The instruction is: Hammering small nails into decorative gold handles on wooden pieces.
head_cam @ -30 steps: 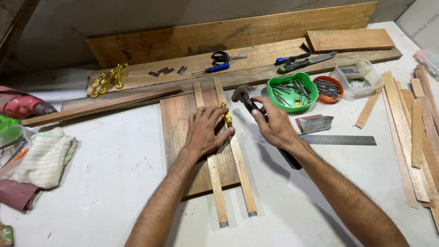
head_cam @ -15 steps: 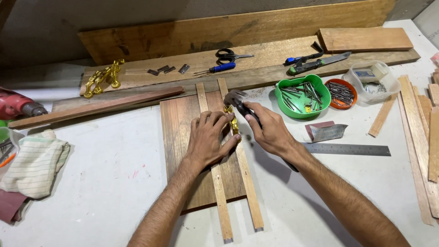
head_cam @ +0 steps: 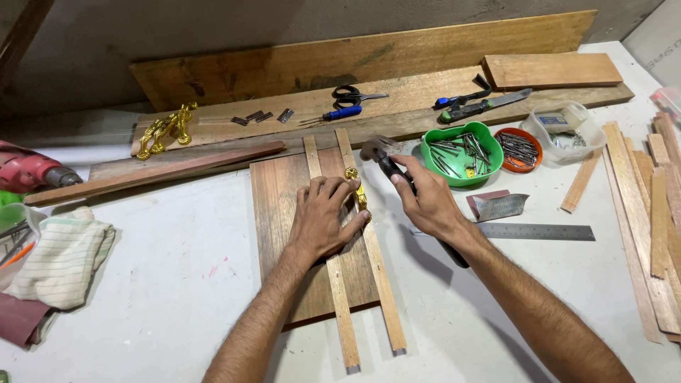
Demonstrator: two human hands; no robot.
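Both hands have closed in on the gold handle [head_cam: 357, 190]: left hand [head_cam: 320, 218] pins it flat atop the dark board [head_cam: 284, 227] (between two strips), right hand [head_cam: 424, 195] grips the hammer [head_cam: 386, 159], head now nearer it.

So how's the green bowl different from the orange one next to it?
The green bowl is larger and deeper; the orange bowl is smaller and shallow, more like a lid. The green bowl sits nearer the right hand; the orange bowl lies farther right, beside a clear tub. Both hold metal nails or screws and rest on the white table.
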